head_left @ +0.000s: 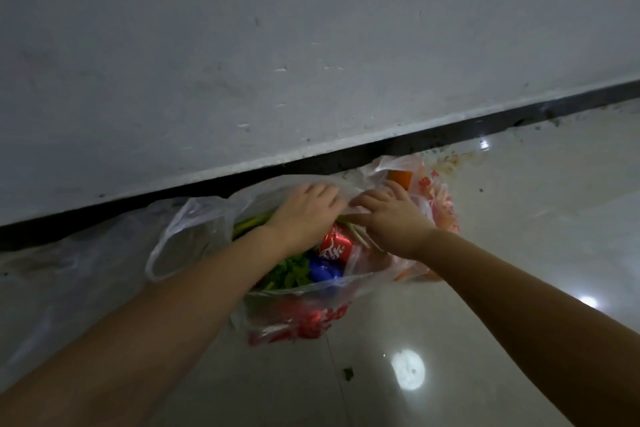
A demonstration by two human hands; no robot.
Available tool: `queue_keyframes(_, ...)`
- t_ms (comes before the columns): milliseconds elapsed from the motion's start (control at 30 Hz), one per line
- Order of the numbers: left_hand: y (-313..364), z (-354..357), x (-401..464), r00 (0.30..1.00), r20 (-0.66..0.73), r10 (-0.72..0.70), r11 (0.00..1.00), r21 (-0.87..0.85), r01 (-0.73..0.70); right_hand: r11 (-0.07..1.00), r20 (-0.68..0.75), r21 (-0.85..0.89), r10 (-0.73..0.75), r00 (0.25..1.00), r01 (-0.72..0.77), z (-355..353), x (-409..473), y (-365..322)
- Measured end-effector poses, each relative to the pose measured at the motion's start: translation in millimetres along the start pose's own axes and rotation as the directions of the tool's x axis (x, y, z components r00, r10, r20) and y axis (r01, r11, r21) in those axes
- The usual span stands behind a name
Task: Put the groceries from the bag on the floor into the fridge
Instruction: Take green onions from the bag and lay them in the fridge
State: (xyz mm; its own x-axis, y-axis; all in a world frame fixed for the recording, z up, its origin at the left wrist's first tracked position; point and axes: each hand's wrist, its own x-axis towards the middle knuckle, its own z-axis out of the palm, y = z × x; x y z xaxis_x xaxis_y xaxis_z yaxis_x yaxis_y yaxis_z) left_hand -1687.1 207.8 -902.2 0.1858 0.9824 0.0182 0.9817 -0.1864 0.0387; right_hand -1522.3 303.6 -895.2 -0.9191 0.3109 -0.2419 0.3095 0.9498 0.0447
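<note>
A clear plastic bag [194, 229] with red print sits on the glossy floor against the wall. Inside it I see leafy greens [289, 270], a red packet [334, 248], a blue packet [323, 270] and something orange [400, 177] at the far right. My left hand [306, 210] reaches into the bag's mouth and rests on the far side of the plastic, over the green stalks. My right hand [389, 215] lies beside it, fingers curled on the plastic at the bag's opening. The fingertips of both hands are partly hidden by the film.
A white wall [311, 45] with a black skirting strip [450, 135] runs right behind the bag. The tiled floor [519, 253] is shiny with light reflections. A small green scrap [348, 373] lies on the floor in front of the bag. No fridge is in view.
</note>
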Motion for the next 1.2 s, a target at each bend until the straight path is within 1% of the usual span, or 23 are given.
queue_keyframes(67,7.6,6.3,2.0,0.995,0.047,0.083,0.996,0.027,-0.085,0.995,0.109,-0.007,0.099,0.989,-0.099,2.6,0.2,2.5)
queue_keyframes(100,8.1,10.7,3.9,0.991,0.098,0.093,0.995,0.019,-0.096,0.985,0.15,-0.014,0.172,0.974,-0.172,4.1,-1.0,5.9)
queue_keyframes(133,7.3,15.2,6.3,0.983,0.163,0.083,0.996,0.002,-0.085,0.969,0.19,-0.012,0.246,0.951,-0.248,5.3,-2.6,9.2)
queue_keyframes(200,5.3,22.6,11.3,0.964,0.266,0.021,1.0,-0.021,-0.016,0.931,0.261,0.002,0.351,0.899,-0.364,6.6,-5.8,11.9)
queue_keyframes(267,6.6,26.8,17.9,0.954,0.298,-0.028,0.999,-0.027,0.038,0.885,0.339,0.074,0.412,0.846,-0.46,-1.5,-11.5,11.6)
queue_keyframes(333,9.6,26.3,23.3,0.961,0.273,-0.035,0.998,-0.044,0.049,0.829,0.418,0.171,0.428,0.801,-0.532,-14.5,-17.6,11.1)
queue_keyframes(400,13.2,23.7,24.2,0.97,0.243,-0.01,0.999,-0.046,0.022,0.834,0.422,0.198,0.402,0.813,-0.515,-17.2,-20.8,11.7)
queue_keyframes(467,14.3,22.3,18.3,0.967,0.252,0.05,0.999,-0.01,-0.049,0.835,0.4,0.224,0.391,0.829,-0.502,-10.9,-19.6,12.5)
queue_keyframes(533,11.8,21.8,6.6,0.962,0.25,0.107,0.994,-0.022,-0.105,0.812,0.425,0.243,0.403,0.811,-0.531,-6.6,-19.3,13.3)
queue_keyframes(600,4.1,18.1,-8.7,0.971,0.186,0.148,0.987,-0.094,-0.133,0.803,0.448,0.273,0.381,0.809,-0.53,-4.4,-20.8,15.0)
queue_keyframes(667,-6.5,11.2,-21.2,0.984,0.051,0.168,0.977,-0.14,-0.159,0.786,0.441,0.324,0.367,0.819,-0.526,-1.2,-20.8,15.1)
queue_keyframes(733,-19.8,6.6,-27.8,0.989,-0.104,0.107,0.977,-0.171,-0.124,0.809,0.405,0.33,0.344,0.847,-0.486,1.6,-18.0,14.3)
queue_keyframes(767,-25.2,2.7,-28.4,0.987,-0.154,0.049,0.972,-0.218,-0.082,0.821,0.38,0.324,0.342,0.86,-0.47,1.6,-16.3,13.8)
queue_keyframes(800,-28.2,-4.1,-26.9,0.985,-0.172,-0.013,0.959,-0.279,-0.036,0.835,0.345,0.314,0.343,0.874,-0.452,-0.2,-14.2,13.2)
queue_keyframes(833,-29.6,-12.5,-24.9,0.981,-0.176,-0.083,0.934,-0.357,0.015,0.844,0.296,0.314,0.348,0.889,-0.435,-4.5,-12.4,11.8)
queue_keyframes(867,-30.7,-19.0,-23.6,0.976,-0.147,-0.164,0.89,-0.448,0.082,0.847,0.24,0.33,0.351,0.905,-0.416,-7.0,-10.0,10.6)
queue_keyframes(900,-30.8,-24.1,-22.6,0.967,-0.101,-0.235,0.836,-0.528,0.148,0.836,0.172,0.386,0.349,0.921,-0.389,-11.6,-7.4,7.5)
queue_keyframes(933,-29.7,-28.4,-21.7,0.959,-0.038,-0.282,0.791,-0.574,0.21,0.796,0.099,0.496,0.345,0.933,-0.347,-18.0,-3.6,2.0)
queue_keyframes(1000,-25.3,-31.5,-22.1,0.949,0.062,-0.309,0.748,-0.601,0.283,0.647,0.033,0.72,0.331,0.943,-0.253,-35.0,5.2,-13.2)
queue_keyframes(1033,-22.7,-31.6,-22.3,0.948,0.091,-0.304,0.743,-0.6,0.296,0.591,0.01,0.782,0.305,0.952,-0.197,-42.9,8.6,-19.7)
queue_keyframes(1067,-20.4,-32.2,-22.2,0.948,0.102,-0.301,0.737,-0.606,0.299,0.586,-0.005,0.794,0.269,0.963,-0.159,-52.5,10.6,-25.6)
queue_keyframes(1133,-20.0,-31.5,-21.9,0.937,0.127,-0.325,0.693,-0.643,0.327,0.599,0.022,0.785,0.228,0.973,-0.158,-67.1,12.7,-33.2)
queue_keyframes(1200,-21.4,-33.2,-22.4,0.918,0.143,-0.37,0.625,-0.693,0.36,0.518,-0.025,0.843,0.311,0.95,-0.147,-68.3,13.6,-32.6)
